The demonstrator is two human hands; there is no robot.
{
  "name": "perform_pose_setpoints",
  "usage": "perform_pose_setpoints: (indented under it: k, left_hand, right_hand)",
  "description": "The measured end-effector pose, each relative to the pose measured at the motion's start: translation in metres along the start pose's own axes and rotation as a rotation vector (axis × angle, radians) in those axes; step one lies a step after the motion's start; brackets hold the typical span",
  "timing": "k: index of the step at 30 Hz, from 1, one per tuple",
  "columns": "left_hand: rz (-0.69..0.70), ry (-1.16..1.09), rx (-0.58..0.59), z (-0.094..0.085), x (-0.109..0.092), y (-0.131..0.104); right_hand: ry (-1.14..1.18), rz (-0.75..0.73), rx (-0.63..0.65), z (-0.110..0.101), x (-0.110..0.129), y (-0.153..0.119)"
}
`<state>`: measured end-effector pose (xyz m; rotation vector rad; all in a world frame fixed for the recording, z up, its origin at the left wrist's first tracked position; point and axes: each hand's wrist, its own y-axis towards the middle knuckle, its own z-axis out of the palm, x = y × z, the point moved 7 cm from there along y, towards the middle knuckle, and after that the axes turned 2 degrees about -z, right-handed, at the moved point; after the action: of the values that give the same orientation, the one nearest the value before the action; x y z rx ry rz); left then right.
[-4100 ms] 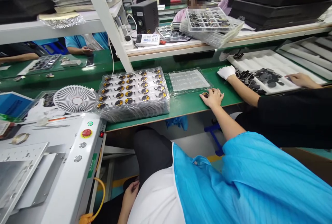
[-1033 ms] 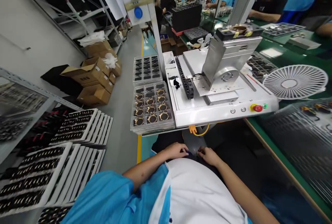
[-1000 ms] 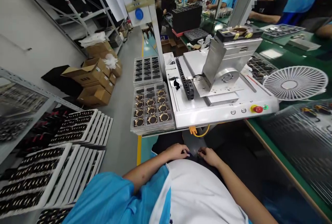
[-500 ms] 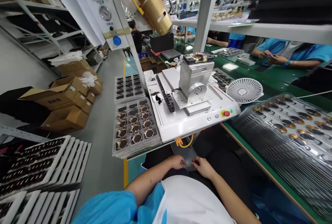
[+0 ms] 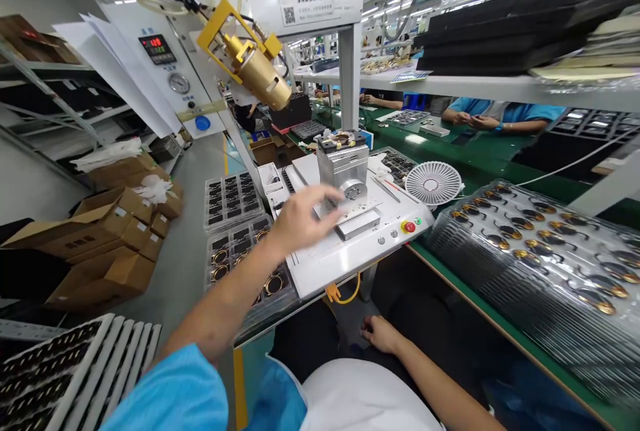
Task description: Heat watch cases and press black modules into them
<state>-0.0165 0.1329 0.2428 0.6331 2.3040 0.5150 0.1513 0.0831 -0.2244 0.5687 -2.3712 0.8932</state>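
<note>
My left hand (image 5: 306,219) is raised over the white machine base, slightly blurred, with fingers stretched forward and the thumb apart. Nothing shows between them. It is in front of the metal fixture block (image 5: 343,168), covering part of its lower plate; whether it touches is unclear. On top of the block sits a dark holder (image 5: 342,140) with a round brown piece. My right hand (image 5: 381,335) rests low by my lap with its fingers curled in; their inner side is hidden. Left of the base, my left forearm passes over a clear tray (image 5: 240,244) of gold-rimmed round parts.
A gold cylinder head (image 5: 263,78) hangs tilted above the base. Red and green buttons (image 5: 410,226) are at the base's front right. A white fan (image 5: 433,183) and stacked clear trays (image 5: 530,271) stand on the right. Cardboard boxes (image 5: 100,231) lie left; a co-worker's hands (image 5: 473,122) are across.
My left hand has left the lap and risen forward over the machine base, its fingers now spread. My right hand has stayed low. The view has shifted right and tilted up.
</note>
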Motion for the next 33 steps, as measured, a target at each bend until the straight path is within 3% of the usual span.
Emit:
perform_pose_setpoints:
  k: [2,3,6,9,12,16,18,20,23,25,27,30,33]
  left_hand:
    - [-0.001,0.166,-0.136,-0.020,0.006,0.064]
    - [-0.042,0.243,-0.139,-0.023,0.012,0.092]
    - [-0.238,0.418,0.057,-0.018,0.033,0.152]
    - [-0.295,0.445,0.217,-0.013,0.039,0.183]
    - [-0.311,0.447,0.297,-0.016,0.042,0.203]
    - [-0.298,0.297,0.300,-0.027,0.041,0.208]
    - [-0.201,0.210,0.198,-0.034,0.027,0.190]
    - [-0.031,0.114,0.100,-0.029,0.003,0.150]
    - [0.229,-0.049,0.315,0.026,-0.032,0.055]
    - [0.338,-0.016,0.441,0.072,-0.043,-0.011]
    - [0.387,0.012,0.459,0.110,-0.043,-0.060]
    - [0.367,0.026,0.399,0.143,-0.031,-0.095]
    - [0.300,-0.023,0.391,0.153,-0.016,-0.105]
  right_hand:
    - [0.003,-0.005,-0.025,-0.004,0.001,-0.004]
    - [0.007,-0.006,-0.041,-0.007,0.000,-0.006]
    - [0.033,0.008,-0.088,-0.013,-0.005,-0.014]
    - [0.075,0.026,-0.127,-0.019,-0.011,-0.020]
    - [0.118,0.030,-0.144,-0.022,-0.013,-0.023]
    - [0.178,0.000,-0.147,-0.028,-0.005,-0.023]
    - [0.238,-0.047,-0.167,-0.036,0.005,-0.028]
    - [0.332,-0.114,-0.210,-0.053,0.019,-0.039]
    - [0.496,-0.245,-0.310,-0.096,0.045,-0.070]
    - [0.558,-0.346,-0.393,-0.130,0.064,-0.096]
    - [0.562,-0.429,-0.465,-0.158,0.084,-0.119]
    - [0.520,-0.474,-0.531,-0.178,0.104,-0.139]
    - [0.514,-0.467,-0.578,-0.175,0.112,-0.142]
